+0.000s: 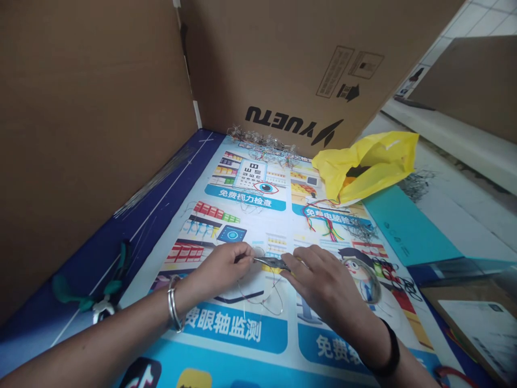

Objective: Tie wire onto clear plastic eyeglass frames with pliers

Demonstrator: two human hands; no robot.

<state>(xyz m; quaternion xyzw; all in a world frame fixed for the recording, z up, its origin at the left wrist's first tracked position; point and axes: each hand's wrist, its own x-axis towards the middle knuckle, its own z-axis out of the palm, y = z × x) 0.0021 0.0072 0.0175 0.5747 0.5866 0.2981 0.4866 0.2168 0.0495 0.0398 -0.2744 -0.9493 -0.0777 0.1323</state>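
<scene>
My left hand (233, 268), with silver bangles on the wrist, pinches thin wire near the middle of a printed poster sheet (274, 328). Needle-nose pliers (271, 262) are gripped in my right hand (325, 280), which wears a black band. Their jaws point left and meet the wire at my left fingertips; the handles are mostly hidden in my palm. Fine wire loops (278, 302) hang below the pliers over the sheet. What exactly the jaws clamp is too small to tell.
Cardboard walls (92, 108) rise on the left and behind. Wire pieces (262, 143) line the back edge; straight wires (149, 188) lie left. Green-handled cutters (105, 307) rest front left. To the right are a yellow bag (375, 153), coloured cords (331, 229) and a teal sheet (416, 231).
</scene>
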